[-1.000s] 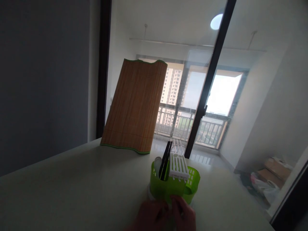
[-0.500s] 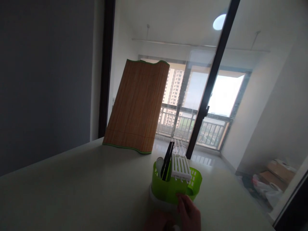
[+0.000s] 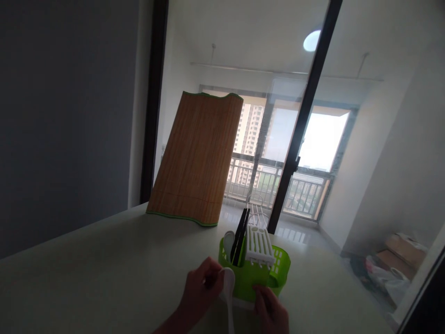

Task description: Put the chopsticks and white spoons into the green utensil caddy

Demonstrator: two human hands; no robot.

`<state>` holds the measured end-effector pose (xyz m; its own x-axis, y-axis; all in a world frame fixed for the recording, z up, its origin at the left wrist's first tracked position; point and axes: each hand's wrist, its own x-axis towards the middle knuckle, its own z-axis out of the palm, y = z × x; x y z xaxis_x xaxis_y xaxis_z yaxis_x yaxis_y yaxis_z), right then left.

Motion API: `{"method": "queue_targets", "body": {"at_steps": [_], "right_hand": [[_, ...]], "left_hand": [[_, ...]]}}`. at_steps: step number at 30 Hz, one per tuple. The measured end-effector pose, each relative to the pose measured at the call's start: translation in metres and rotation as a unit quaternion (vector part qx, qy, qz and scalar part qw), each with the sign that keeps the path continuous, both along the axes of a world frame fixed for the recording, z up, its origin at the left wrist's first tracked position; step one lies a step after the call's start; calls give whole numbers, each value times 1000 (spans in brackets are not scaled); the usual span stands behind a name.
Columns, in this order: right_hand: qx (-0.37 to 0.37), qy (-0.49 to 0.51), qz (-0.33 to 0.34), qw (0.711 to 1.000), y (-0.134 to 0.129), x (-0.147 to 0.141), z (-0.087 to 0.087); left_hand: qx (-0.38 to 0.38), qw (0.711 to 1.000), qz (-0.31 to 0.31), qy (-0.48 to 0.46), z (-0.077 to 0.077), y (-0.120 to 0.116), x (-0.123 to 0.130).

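**Two hands at a green cutlery caddy on a pale counter**

Wide pale counter point(image 3: 104, 260) across the lower frame, dim under backlight from a glass balcony door point(image 3: 313, 153) behind. Standing upright at the far edge, a tall bamboo mat point(image 3: 196, 157) with a green rim, leaning slightly left. Near the front edge, a green cutlery caddy point(image 3: 248, 273) on a white base, holding black chopsticks point(image 3: 239, 234), a white spoon bowl point(image 3: 228, 241) at its left side and a white slotted insert point(image 3: 259, 246) raised above the rim. Just left of the caddy, left hand point(image 3: 201, 290) with the grip closed around a white spoon point(image 3: 228, 290) (bowl up, handle running down out of frame), the spoon touching or just in front of the caddy's near wall. To the right, right hand point(image 3: 271, 311) against the caddy's lower front, fingers curled; whether that grip has hold of the caddy or only rests on it cannot be told. Boxes and bags point(image 3: 392, 260) on the floor far right.
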<state>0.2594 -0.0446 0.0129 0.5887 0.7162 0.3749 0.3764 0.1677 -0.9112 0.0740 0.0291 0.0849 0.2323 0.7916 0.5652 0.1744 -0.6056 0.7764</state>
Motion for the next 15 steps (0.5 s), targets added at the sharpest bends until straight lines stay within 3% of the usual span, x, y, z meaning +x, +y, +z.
{"method": "queue_targets", "body": {"at_steps": [4,6,8,11,15], "right_hand": [[-24,-14,20,999,4,2,-6],[-8,-21,-2,1000,5,1,-8],[2,-27,-15,1000,6,-1,-10],[4,-41,-21,999,8,-3,-13],[8,-69,-30,997,11,-2,-19]], "left_hand": [[104,973,179,-102,60,21,-18],[124,959,223,-122,87,32,-18],[135,956,237,-104,104,43,-14],[131,965,229,-12,107,52,0],[110,965,194,135,86,57,21]]}}
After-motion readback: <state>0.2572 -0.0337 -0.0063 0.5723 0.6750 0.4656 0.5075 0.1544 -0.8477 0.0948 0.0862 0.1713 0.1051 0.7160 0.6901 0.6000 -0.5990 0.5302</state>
